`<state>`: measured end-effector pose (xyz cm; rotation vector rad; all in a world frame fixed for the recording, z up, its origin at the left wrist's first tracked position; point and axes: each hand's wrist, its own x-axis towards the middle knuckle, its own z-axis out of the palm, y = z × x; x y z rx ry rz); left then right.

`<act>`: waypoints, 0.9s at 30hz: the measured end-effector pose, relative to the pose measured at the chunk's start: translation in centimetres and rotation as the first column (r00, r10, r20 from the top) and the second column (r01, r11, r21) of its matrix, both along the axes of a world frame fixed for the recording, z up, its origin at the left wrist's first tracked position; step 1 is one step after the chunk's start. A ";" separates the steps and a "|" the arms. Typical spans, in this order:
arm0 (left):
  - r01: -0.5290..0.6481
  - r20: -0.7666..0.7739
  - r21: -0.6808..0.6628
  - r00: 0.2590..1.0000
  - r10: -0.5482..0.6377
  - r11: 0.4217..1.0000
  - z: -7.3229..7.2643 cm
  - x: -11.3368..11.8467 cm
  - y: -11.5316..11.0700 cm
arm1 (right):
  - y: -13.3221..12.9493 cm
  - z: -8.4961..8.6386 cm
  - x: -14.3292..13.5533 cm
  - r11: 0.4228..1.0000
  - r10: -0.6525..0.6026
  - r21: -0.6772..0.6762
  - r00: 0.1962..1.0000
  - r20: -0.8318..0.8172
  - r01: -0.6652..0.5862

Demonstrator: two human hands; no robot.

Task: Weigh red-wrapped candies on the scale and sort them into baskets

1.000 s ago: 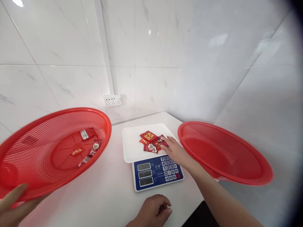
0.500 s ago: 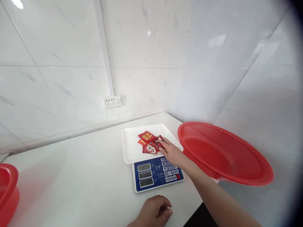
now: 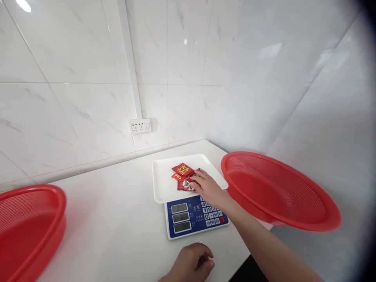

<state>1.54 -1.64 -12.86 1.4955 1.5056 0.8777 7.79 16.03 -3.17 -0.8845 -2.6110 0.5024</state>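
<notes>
Several small red packets (image 3: 182, 169) with yellow and white characters lie in a loose pile on the white tray (image 3: 163, 184) of a digital scale (image 3: 199, 228). My right hand (image 3: 208, 188) reaches over the pile from the right, its fingers spread and touching the nearest packets; part of the pile is hidden beneath it. My left hand (image 3: 192, 261) rests on the table in front of the scale. Its fingers are loosely curled, with a gap between thumb and index finger and nothing held. The blue panel has number keys and three small displays.
A large red mesh basket (image 3: 296, 164) stands tilted right of the scale. Another red basket (image 3: 55, 203) is at the left on the white table (image 3: 117, 219). Behind is a tiled wall with a power socket (image 3: 140, 125).
My right hand has shifted slightly left and covers more of the packets. The left basket has moved right, farther into view. My left hand stays put.
</notes>
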 end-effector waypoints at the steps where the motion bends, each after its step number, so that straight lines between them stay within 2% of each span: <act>1: 0.001 -0.002 0.004 1.000 -0.001 1.000 0.0 0.0 0.0 | 0.0 0.1 -0.2 1.000 -0.004 0.018 1.000 -0.004 0.004; 6: 0.007 0.007 0.004 1.000 -0.007 1.000 0.1 0.0 -0.1 | 0.5 -0.1 -1.1 0.995 -0.066 0.081 0.997 0.028 0.064; 12: 0.008 0.015 -0.003 1.000 -0.008 1.000 0.5 0.0 -0.1 | 0.4 -0.3 -0.7 0.996 -0.072 0.056 0.993 0.096 0.067; 15: 0.009 0.010 0.011 1.000 -0.009 1.000 0.4 0.0 -0.1 | -0.1 0.1 -0.2 0.996 -0.072 0.058 0.996 0.046 0.070; 19: 0.003 0.015 0.017 1.000 -0.004 1.000 0.3 0.0 -0.1 | -0.9 0.6 0.3 0.998 -0.011 0.060 1.000 -0.003 0.011; 27: 0.008 -0.001 0.018 1.000 -0.008 1.000 0.4 0.1 -0.2 | -1.6 -0.1 -1.1 0.997 0.034 0.066 0.997 -0.066 -0.029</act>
